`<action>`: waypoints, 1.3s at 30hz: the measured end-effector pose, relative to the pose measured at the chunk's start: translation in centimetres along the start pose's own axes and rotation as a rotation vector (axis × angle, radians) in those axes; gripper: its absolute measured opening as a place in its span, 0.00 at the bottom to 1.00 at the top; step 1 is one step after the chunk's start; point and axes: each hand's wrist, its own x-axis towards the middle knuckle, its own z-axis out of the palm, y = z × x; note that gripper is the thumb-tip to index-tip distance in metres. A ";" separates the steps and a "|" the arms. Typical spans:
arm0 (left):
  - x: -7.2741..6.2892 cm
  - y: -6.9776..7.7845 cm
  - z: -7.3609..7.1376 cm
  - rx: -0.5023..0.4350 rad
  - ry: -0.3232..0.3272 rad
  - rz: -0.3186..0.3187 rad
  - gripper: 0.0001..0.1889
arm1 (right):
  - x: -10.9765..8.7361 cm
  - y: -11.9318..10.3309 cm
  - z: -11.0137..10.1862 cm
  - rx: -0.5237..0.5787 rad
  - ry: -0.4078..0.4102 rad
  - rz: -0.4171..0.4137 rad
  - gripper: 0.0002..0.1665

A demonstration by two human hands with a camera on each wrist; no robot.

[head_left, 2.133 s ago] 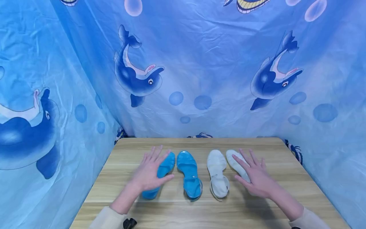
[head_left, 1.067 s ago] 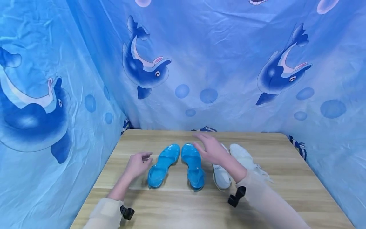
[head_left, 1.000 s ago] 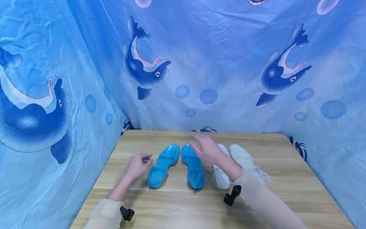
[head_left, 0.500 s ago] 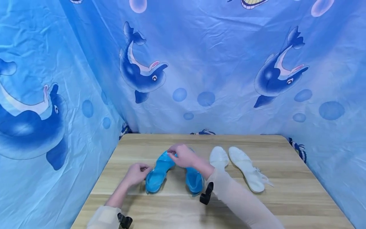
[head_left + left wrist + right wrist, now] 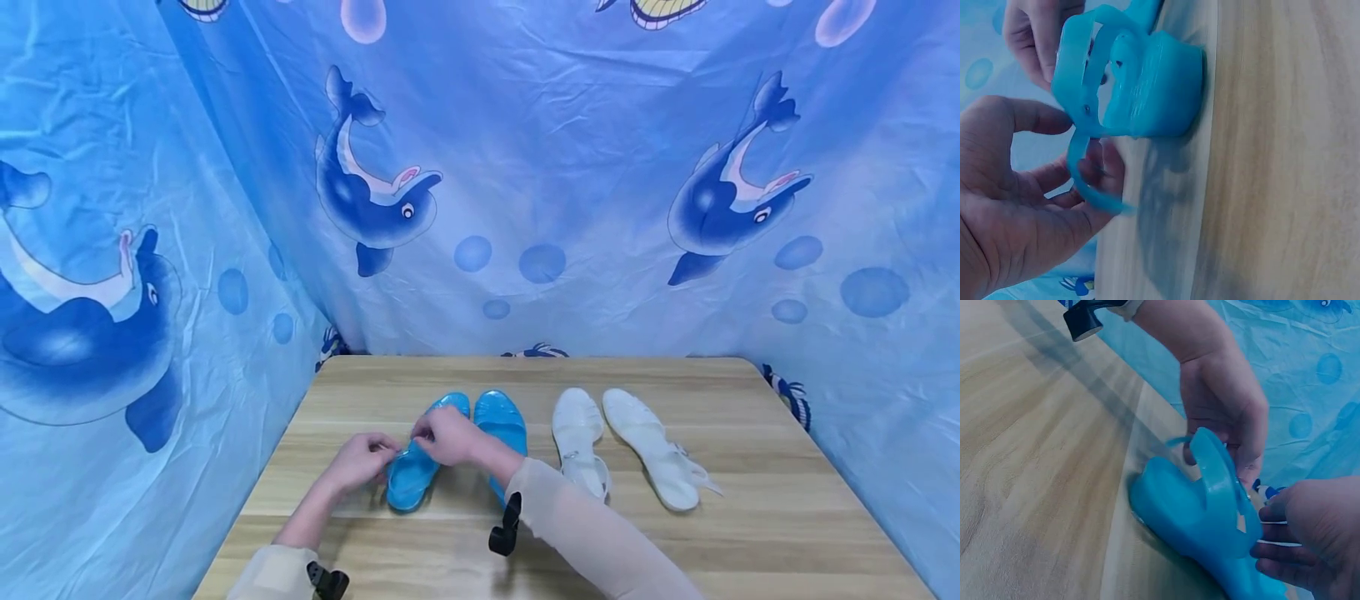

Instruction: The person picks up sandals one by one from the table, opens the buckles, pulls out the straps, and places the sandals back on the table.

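The leftmost blue sandal stands on the wooden table with its toe pointing away. At its heel strap, my left hand has its fingers curled by the small metal buckle, where a loose strap end curves down across them. From the other side my right hand pinches at the strap near the same buckle, partly hiding the middle of the sandal in the head view. My right forearm passes over the heel of the second blue sandal, close beside the first.
Two white sandals, one nearer the middle and one farther right with its strap out sideways, lie on the wooden table. A blue dolphin-print curtain hangs behind and at both sides.
My right hand has swung left from the white sandals, across the second blue sandal, to the leftmost one. My left hand has moved off its top to its outer side and curled its fingers.
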 end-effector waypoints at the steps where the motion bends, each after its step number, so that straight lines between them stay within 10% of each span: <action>1: 0.0 0.0 0.0 -0.011 -0.001 -0.005 0.12 | 0.1 0.0 0.2 -0.004 -0.002 -0.003 0.11; 28: 0.7 -0.9 -1.6 0.039 -0.136 0.195 0.08 | 2.0 0.8 0.5 0.174 -0.155 0.010 0.05; 39: 0.3 -0.4 -0.9 0.041 -0.137 0.230 0.17 | 2.3 1.7 1.9 0.091 -0.125 -0.107 0.04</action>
